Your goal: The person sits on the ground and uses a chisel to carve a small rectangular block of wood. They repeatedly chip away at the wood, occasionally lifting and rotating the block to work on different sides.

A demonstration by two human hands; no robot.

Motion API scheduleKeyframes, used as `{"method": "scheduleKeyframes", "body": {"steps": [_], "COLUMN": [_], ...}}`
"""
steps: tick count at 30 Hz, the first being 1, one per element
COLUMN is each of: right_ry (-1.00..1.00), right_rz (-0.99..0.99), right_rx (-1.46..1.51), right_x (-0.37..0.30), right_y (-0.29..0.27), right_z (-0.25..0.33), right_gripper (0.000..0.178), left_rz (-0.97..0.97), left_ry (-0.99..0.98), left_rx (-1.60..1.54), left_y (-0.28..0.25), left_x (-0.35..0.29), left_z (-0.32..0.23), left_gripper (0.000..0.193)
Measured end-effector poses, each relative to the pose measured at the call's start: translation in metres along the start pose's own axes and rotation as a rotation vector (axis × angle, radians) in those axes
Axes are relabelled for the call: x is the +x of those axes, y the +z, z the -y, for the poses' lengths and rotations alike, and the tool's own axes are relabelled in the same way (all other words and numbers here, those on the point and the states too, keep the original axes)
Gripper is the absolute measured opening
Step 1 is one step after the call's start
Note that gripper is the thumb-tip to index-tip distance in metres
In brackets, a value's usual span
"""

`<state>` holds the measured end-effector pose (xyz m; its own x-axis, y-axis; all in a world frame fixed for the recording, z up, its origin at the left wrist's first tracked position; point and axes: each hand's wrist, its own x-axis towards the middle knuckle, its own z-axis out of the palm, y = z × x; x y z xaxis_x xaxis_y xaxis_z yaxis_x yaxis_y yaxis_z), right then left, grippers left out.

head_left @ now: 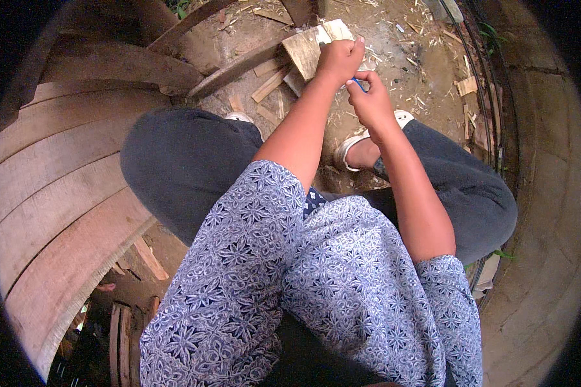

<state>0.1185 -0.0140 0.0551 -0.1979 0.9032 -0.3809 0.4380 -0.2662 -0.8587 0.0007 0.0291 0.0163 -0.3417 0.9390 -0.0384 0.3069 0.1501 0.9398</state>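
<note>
My left hand (339, 61) is closed in a fist with the thumb on top, over the edge of a pale wooden block (301, 54). What its fingers hold, if anything, is hidden. Just below and right of it, my right hand (372, 105) is closed with the thumb and forefinger forward. A small strip of a blue object (357, 84) shows between its fingers; its kind cannot be made out. The two hands are close together, in front of my knees.
Wood shavings and offcuts (269, 86) litter the ground around the block. A plank bench (71, 168) runs along my left, with a wooden beam (235, 66) ahead of it. Dark cables (497, 97) lie along the right, beside a concrete surface (542, 193). A white shoe (348, 151) is below my right hand.
</note>
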Motion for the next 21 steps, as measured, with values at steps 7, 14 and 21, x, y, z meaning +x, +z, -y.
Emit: {"method": "scheduleKeyframes", "body": {"steps": [7, 14, 21], "right_ry": [-0.025, -0.171, -0.041], "right_rz": [0.006, -0.029, -0.009], "right_rx": [-0.046, -0.122, -0.058], "right_x": [0.006, 0.033, 0.019], "right_y": [0.008, 0.026, 0.011], "right_z": [0.006, 0.010, -0.002], "right_gripper": [0.029, 0.025, 0.027], "left_rz": [0.034, 0.007, 0.052], "left_ry": [-0.027, 0.052, 0.012], "left_rx": [-0.005, 0.013, 0.027], "left_y": [-0.009, -0.020, -0.009], "left_x": [0.011, 0.042, 0.021], "left_z": [0.006, 0.021, 0.004], "left_gripper": [0.055, 0.056, 0.058]}}
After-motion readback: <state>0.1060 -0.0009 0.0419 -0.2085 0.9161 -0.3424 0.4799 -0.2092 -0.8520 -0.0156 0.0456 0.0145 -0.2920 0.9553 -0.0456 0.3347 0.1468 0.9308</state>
